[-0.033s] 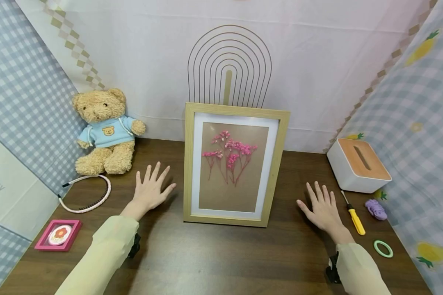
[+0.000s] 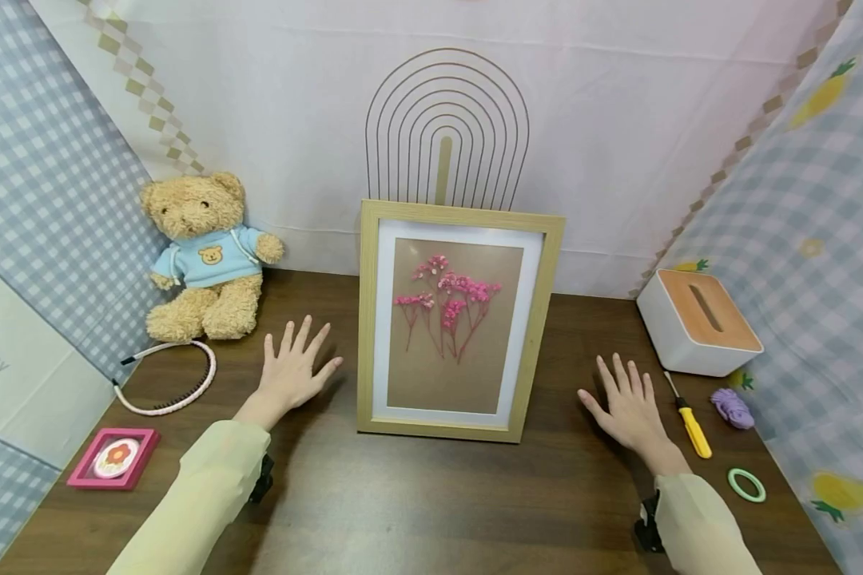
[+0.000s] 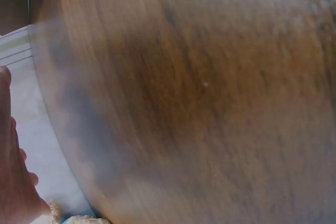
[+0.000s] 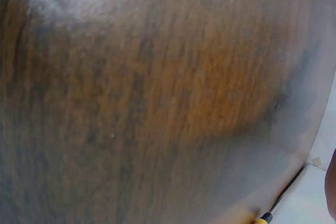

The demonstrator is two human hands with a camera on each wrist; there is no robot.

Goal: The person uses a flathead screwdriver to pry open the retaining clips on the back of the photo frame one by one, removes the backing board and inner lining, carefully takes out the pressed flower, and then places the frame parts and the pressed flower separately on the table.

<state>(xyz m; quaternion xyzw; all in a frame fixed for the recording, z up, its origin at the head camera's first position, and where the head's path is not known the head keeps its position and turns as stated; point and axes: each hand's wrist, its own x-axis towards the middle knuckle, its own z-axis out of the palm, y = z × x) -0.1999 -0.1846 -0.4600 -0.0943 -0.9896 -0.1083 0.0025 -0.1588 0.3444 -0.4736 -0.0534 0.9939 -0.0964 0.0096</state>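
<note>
The person's left hand [image 2: 291, 374] and right hand [image 2: 629, 411] spread their fingers wide over the table [image 2: 403, 503], placed almost exactly as in the earlier frame; between them the picture frame [image 2: 455, 323] stands unmoved; the yellow screwdriver [image 2: 693, 427] lies near the right hand.

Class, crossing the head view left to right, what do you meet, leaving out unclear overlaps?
Pink square box, tan plush bear in light-blue hoodie, left hand, rectangular wood-framed flower picture, right hand, yellow-handled screwdriver, purple yarn bundle.
</note>
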